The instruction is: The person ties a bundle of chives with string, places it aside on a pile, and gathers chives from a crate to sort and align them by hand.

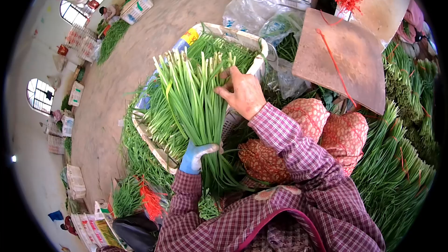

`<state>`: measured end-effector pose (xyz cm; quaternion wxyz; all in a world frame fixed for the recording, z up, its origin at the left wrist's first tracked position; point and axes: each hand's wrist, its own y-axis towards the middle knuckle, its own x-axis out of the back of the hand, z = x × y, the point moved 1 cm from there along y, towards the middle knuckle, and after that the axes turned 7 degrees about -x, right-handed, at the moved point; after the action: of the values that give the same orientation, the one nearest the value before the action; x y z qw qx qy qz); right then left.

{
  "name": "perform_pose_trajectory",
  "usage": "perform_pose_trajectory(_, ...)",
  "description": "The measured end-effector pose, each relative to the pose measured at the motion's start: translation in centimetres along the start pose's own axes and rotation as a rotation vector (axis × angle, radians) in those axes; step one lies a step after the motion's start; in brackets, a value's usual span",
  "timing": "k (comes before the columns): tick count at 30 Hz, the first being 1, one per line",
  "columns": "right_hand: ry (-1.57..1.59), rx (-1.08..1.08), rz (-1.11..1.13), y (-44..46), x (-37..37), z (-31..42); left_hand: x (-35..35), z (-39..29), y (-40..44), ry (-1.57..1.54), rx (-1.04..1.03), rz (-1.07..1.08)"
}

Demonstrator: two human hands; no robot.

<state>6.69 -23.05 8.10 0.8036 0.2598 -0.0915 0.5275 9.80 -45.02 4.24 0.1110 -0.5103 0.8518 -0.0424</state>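
A thick bunch of garlic chives (193, 98) stands tilted in front of me, its pale cut ends pointing up and away. My left hand (196, 156), in a blue and white glove, is wrapped round the lower, leafy part. At the upper right side of the bunch is my bare right hand (240, 91); its thumb and bent fingers pinch at the pale stalks, and the fingertips are partly hidden. Behind and beneath the bunch is a white plastic crate (224, 30) filled with more chives, a blue and yellow wrapper at its far left corner.
A brown board (340, 60) with a red tie (333, 58) across it stands to the right. Patterned padded knees (303, 116) are below it. Tied chive bundles (396, 172) line the right side. Red ties (151, 200) and loose chives lie at lower left. People work far left.
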Motion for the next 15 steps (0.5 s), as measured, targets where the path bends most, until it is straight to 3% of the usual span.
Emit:
perform_pose_trajectory(4,0.04,-0.013,-0.004,-0.3,0.2,-1.1,1.8,0.8,-0.2,-0.066,0.045,0.073)
perform_pose_trajectory(10,-0.386,0.18,-0.301,3.3,4.9,-5.4,3.6,1.2,-1.4,-0.091,0.056,0.081)
perform_pose_trajectory(15,-0.523,-0.05,-0.317,4.5,9.2,-8.5,4.9,1.5,-1.8,-0.04,0.023,0.17)
